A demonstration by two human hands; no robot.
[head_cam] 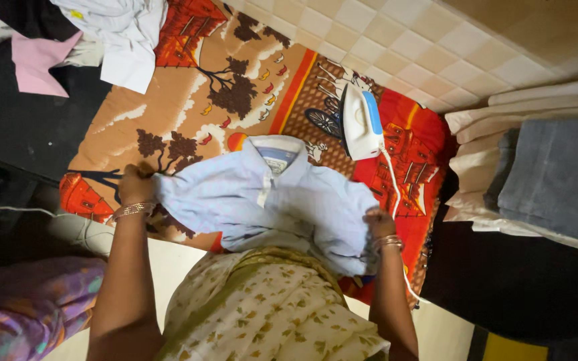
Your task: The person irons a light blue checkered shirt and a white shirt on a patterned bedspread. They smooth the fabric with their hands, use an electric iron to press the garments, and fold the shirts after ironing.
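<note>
While both hands clench the cloth, left hand (135, 188) bunches one end of the pale blue collared shirt (269, 200) | right hand (380, 224) grips the opposite end | shirt lies collar-up on a patterned orange blanket (235, 73) | advice: pull evenly taut, smoothing creases | white-blue iron (359, 124) stands just beyond.

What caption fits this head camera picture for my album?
Both hands, left hand and right hand, hold a pale blue shirt over a patterned blanket beside a white iron.
</note>
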